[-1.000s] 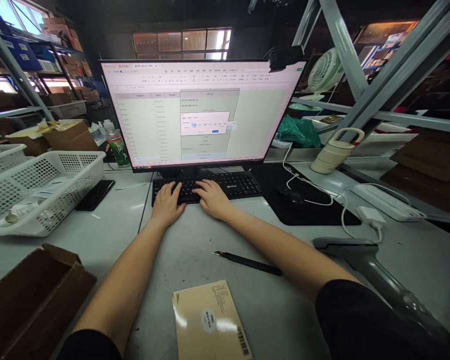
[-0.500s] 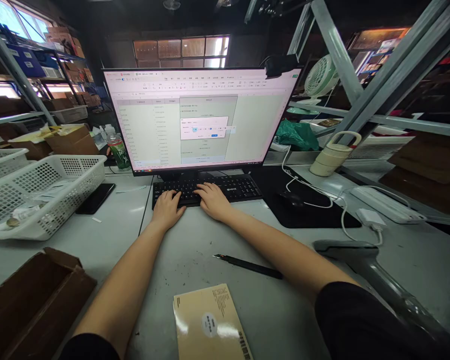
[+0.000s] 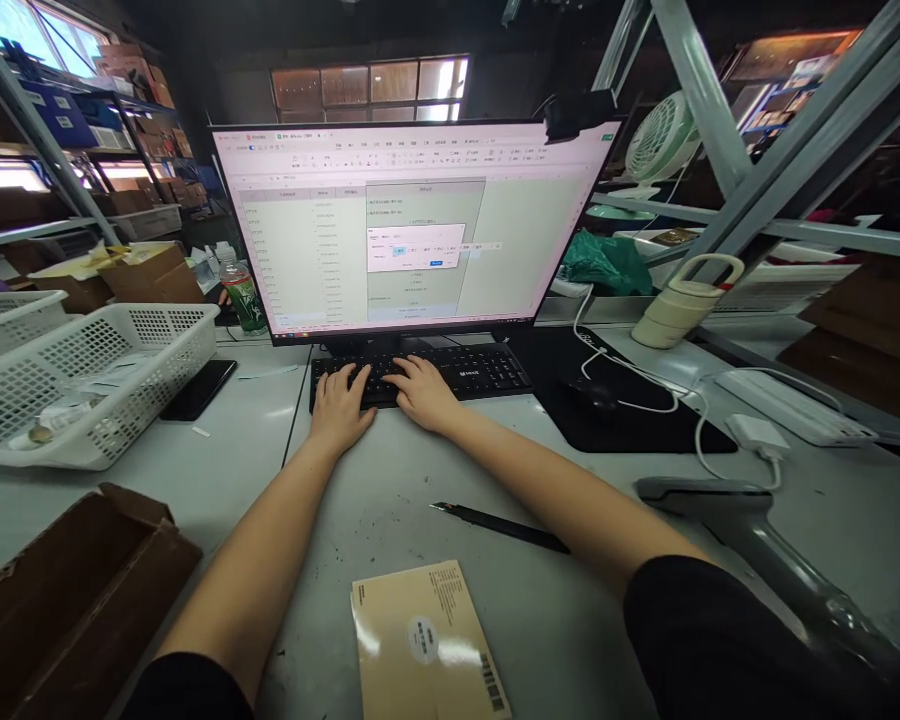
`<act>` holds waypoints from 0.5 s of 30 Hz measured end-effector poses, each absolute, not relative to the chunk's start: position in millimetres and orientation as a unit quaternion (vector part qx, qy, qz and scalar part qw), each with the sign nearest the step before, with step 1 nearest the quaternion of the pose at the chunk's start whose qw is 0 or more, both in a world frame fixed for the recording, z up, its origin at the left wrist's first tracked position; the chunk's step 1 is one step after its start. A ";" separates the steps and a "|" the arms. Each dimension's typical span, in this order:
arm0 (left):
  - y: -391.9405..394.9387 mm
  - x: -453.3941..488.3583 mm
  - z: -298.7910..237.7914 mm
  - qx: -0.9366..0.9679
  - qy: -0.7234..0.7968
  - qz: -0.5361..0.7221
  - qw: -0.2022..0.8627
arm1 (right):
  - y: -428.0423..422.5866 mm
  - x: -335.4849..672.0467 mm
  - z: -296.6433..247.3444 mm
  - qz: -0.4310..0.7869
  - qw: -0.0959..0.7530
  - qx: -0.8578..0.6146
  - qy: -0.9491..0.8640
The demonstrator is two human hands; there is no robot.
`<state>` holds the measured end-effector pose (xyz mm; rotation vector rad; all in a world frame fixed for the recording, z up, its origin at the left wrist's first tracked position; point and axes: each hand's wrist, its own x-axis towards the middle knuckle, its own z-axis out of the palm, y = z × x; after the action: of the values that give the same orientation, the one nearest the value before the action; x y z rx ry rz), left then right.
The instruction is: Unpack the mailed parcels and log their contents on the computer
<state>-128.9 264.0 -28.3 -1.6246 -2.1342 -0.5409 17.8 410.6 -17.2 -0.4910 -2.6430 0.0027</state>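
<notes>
A: How far along is the typing?

B: Partway, I'd judge: a small white rectangular pop-up box (image 3: 412,262) is open over the pale-green spreadsheet (image 3: 292,260), so confirming or closing it seems left.

A: And the keyboard?

B: The long black plastic keyboard (image 3: 480,372) lies on the smooth grey tabletop (image 3: 375,520), in front of the wide black-framed monitor (image 3: 427,295). The left hand (image 3: 340,410) and right hand (image 3: 424,392) are palm-down on it, fingers loosely spread, gripping nothing. I can't tell which keys are pressed.
</notes>
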 end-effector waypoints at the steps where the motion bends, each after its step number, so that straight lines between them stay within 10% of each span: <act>1: 264.1 -129.5 -28.8 -0.583 -0.763 -0.192 0.201 | 409.6 16.2 -16.9 -0.002 0.220 -0.180 -0.959; 15: 268.4 -135.4 -35.9 -0.593 -0.758 -0.194 0.188 | 408.2 18.3 -10.3 0.003 0.279 -0.188 -0.941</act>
<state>-135.4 268.4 -35.9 -1.6691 -2.1340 -0.5473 18.3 408.2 -10.3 -0.5054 -2.5252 0.0075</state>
